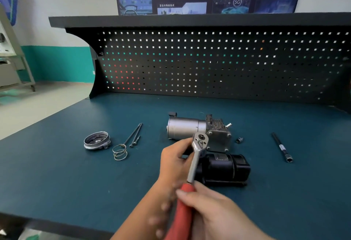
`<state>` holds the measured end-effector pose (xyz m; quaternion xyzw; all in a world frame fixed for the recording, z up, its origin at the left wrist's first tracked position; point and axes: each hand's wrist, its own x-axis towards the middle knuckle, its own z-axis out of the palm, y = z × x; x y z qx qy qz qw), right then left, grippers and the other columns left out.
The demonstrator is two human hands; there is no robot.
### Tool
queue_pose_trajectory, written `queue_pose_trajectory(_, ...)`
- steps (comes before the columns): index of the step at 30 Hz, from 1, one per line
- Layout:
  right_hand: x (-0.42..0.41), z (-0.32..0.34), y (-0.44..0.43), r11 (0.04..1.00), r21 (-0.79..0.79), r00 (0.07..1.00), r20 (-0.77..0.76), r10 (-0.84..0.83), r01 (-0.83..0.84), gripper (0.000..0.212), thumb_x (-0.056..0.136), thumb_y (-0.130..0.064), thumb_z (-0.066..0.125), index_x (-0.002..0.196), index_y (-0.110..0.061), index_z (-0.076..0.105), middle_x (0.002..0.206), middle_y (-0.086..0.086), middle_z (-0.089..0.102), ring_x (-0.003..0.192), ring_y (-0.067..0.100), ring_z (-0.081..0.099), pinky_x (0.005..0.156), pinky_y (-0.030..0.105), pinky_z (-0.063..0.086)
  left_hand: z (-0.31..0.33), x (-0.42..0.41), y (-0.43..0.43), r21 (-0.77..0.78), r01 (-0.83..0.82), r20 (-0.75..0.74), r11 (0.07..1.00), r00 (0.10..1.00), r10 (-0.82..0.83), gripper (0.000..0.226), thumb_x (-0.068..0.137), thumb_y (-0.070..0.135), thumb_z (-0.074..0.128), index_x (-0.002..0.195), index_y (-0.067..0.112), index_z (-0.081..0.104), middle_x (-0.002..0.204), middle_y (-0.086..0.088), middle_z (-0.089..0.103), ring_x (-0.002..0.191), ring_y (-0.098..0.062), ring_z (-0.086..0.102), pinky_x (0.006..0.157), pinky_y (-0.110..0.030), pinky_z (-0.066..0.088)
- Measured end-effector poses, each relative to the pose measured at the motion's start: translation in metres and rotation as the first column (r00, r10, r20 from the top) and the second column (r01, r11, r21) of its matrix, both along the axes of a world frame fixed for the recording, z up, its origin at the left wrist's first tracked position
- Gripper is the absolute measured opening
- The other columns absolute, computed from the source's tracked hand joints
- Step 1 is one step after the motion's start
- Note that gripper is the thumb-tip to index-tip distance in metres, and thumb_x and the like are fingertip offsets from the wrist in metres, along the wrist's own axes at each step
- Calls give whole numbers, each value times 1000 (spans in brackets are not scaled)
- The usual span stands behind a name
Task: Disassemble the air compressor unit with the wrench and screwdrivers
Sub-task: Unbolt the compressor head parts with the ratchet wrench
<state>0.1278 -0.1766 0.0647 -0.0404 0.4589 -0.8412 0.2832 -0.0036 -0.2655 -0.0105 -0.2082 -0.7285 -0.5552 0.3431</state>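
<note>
Seen from the head camera, a person works a ratchet wrench (197, 156) over a partly stripped air compressor (205, 135) lying near the middle of a blue-topped desk (57, 173). The right hand (212, 213) is wrapped around the wrench's red grip, fingers closed on it. The left hand (175, 159) reaches to the wrench's steel head, its fingers curled by the neck; whether they pinch the head or a fitting under it cannot be told from here.

The compressor rests on its side, silver motor can to the left and grey cast block to the right, with a black housing (222, 169) just in front of it, partly behind the wrench shaft. It looks heavy, rigid and smooth on the can, so the cast block seems the surer place to hold it steady.

Already laid out to the left: a round metal end cap (96, 141), a coil spring (119, 152) and long bolts (133, 135). To the right lie a small socket (239, 140) and, well apart, an extension bar (282, 147). A dark pegboard (209, 65) backs the desk.
</note>
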Motion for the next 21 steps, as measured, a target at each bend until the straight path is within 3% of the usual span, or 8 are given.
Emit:
queue_pose_trajectory(2,-4,-9,-9,980,196,992,-119,43,-19,21,79,14,55,94,0,58,84,28,61,84,43,64,83,47,53,1,0,-2,14,28,14,1000,1000,-28,22,79,12,69,76,33,64,68,28,57,66,13,49,62,-7,38)
queue_pose_trajectory(3,-2,-22,-6,961,270,974,-193,114,-59,14,89,5,55,96,-6,58,90,20,63,90,33,66,89,39,51,1,0,-3,5,28,7,1000,1000,-28,27,79,10,70,74,35,62,67,27,57,65,11,48,61,-8,37)
queue_pose_trajectory(5,1,-33,2,927,375,965,-248,84,16,9,94,-16,57,103,-15,57,92,1,64,87,13,62,91,25,46,2,-1,-5,-5,27,13,1000,1000,-27,29,79,6,70,70,31,60,65,22,55,62,6,45,57,-12,37)
queue_pose_trajectory(8,-3,-29,23,810,586,970,-198,141,2,17,88,-28,63,105,-23,63,98,0,69,92,13,64,98,23,44,1,-4,-6,-47,38,58,998,998,-36,20,80,6,66,82,26,66,70,21,60,67,6,51,61,-12,40)
queue_pose_trajectory(13,-18,-8,74,606,795,927,-245,284,25,19,83,-46,60,101,-41,60,72,-20,61,64,-6,53,67,7,38,5,-4,-10,-82,63,53,995,997,-58,25,76,14,64,92,32,63,83,32,64,79,10,61,74,-9,46)
queue_pose_trajectory(16,-31,12,104,464,882,861,-294,416,78,32,77,-57,59,103,-39,56,65,-23,62,60,-9,55,62,8,42,6,-2,-9,-73,82,47,994,996,-78,24,75,31,66,95,41,57,86,31,65,80,4,65,76,-14,50)
queue_pose_trajectory(19,-52,30,124,224,964,801,-244,547,140,42,70,-65,60,97,-35,51,66,-12,65,56,8,66,54,25,53,6,-1,-10,-52,85,56,995,995,-82,27,70,39,68,93,39,54,86,31,65,80,4,65,75,-13,50)
queue_pose_trajectory(21,-67,41,134,63,962,744,-246,622,266,45,70,-68,50,95,-31,49,71,-14,64,54,9,67,53,25,52,5,-3,-10,-39,89,64,995,994,-86,30,69,38,71,93,36,53,85,29,67,81,2,66,75,-14,50)
